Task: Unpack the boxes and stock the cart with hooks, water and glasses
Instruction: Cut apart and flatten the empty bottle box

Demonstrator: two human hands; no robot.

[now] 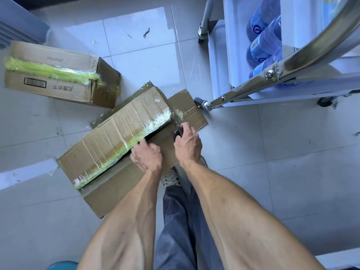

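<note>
Nearest the camera, two bare forearms reach down over a grey trouser leg point(179, 221) and a pale shoe point(169, 179) standing on the tiled floor point(292, 152), with a sliver of a round blue object point(62, 265) at the floor's near-left edge. The left hand point(147, 155) lies on the nearer box point(116, 133), its fingers curled over the inner edge of the far flap at the slit along the taped centre seam, so it grips that flap. Just beside it, the right hand point(188, 144) is clamped round the dark handles of a pair of scissors point(177, 127), whose blades point away from the person into the yellowish tape at the seam's far-right end. This box lies slantwise on the floor, its seam partly parted, and one end flap point(190, 110) lies flat on the tiles toward the cart. Farther off to the left, near the floor's far-left corner, a second box point(58, 75) sits shut, bound along its top with yellow-green tape and printed with a number and a barcode; it lies just apart from the nearer box. At the far right stands the cart point(303, 61), a white shelved frame with shiny metal tubes and small castors, one castor just beyond the flat flap. On a cart shelf lie several blue water bottles point(265, 39), packed side by side.
</note>
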